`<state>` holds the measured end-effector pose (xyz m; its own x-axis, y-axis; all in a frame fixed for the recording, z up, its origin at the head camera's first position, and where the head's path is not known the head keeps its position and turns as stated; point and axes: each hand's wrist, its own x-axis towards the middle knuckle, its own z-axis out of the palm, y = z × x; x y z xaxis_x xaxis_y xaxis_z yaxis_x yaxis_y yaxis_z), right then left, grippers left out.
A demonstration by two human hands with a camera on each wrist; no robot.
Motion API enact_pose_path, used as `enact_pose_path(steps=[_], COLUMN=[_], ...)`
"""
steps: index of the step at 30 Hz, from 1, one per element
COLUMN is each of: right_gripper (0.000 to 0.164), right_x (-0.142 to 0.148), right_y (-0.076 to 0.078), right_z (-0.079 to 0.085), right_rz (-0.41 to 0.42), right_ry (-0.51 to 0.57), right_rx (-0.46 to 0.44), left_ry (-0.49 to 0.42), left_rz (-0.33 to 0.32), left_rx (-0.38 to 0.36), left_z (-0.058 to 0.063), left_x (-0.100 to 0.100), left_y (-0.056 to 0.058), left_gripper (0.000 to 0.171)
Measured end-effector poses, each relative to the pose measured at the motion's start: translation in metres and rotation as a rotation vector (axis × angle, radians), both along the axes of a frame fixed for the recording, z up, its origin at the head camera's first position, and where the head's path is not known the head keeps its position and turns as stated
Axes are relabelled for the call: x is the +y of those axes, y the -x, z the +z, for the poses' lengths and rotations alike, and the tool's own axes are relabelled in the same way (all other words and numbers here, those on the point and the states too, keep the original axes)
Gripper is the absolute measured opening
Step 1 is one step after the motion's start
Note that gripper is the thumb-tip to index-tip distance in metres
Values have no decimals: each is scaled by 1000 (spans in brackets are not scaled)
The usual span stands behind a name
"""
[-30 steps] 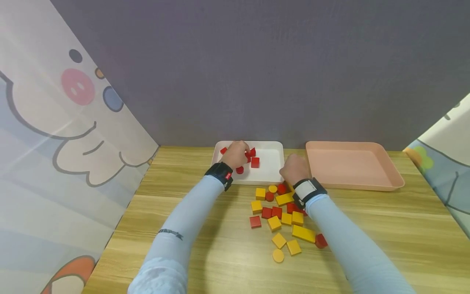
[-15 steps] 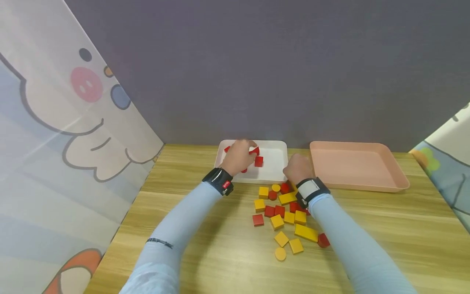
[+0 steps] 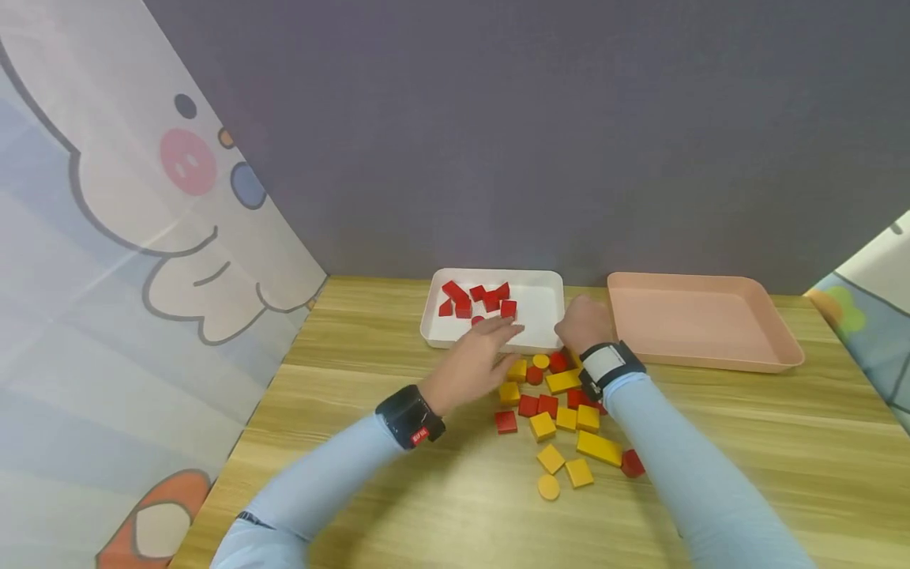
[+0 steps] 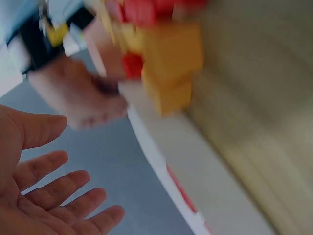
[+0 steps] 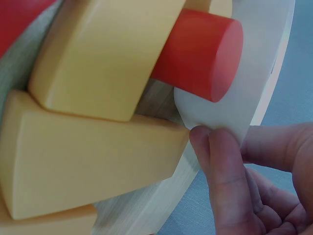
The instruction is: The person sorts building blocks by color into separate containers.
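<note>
My left hand (image 3: 472, 365) is over the front rim of the white tray (image 3: 539, 312), near the loose blocks. In the left wrist view its fingers (image 4: 54, 193) are spread and nothing is held. Red blocks (image 3: 490, 300) of several shapes lie in the tray's left half. At the tray's front right corner my right hand (image 3: 584, 324) pinches the wall with curled fingers (image 5: 227, 181). A yellow block (image 5: 98, 156) and a red cylinder (image 5: 195, 54) lie close to these fingertips. Red and yellow blocks (image 3: 565, 419) lie mixed in front of the tray.
A pink tray (image 3: 693, 316) stands to the right of the white one, close behind my right wrist. A grey panel (image 3: 498, 142) rises behind both trays. Patterned cloth sides (image 3: 178, 316) flank the wooden table (image 3: 370, 356).
My left hand has left the inside of the white tray and come back toward me and to the right, its fingers spreading. The right hand has stayed at the tray's corner.
</note>
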<state>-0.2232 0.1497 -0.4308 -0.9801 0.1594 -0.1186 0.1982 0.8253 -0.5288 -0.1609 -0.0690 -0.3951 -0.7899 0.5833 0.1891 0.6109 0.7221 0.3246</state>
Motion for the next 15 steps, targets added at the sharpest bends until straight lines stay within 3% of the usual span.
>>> enact_pose_path(steps=[3, 8, 15], right_gripper=[21, 21, 21], right_x=[2, 4, 4], right_y=[0, 2, 2], right_z=[0, -1, -1], right_rz=[-3, 7, 15], right_ry=[11, 16, 24], right_rx=[4, 3, -22], left_ry=[13, 40, 106], left_rz=[-45, -73, -145], left_rx=[-14, -101, -198], left_z=[-8, -15, -22], left_x=[-1, -3, -2], left_y=[-19, -42, -57], left_gripper=[45, 34, 20])
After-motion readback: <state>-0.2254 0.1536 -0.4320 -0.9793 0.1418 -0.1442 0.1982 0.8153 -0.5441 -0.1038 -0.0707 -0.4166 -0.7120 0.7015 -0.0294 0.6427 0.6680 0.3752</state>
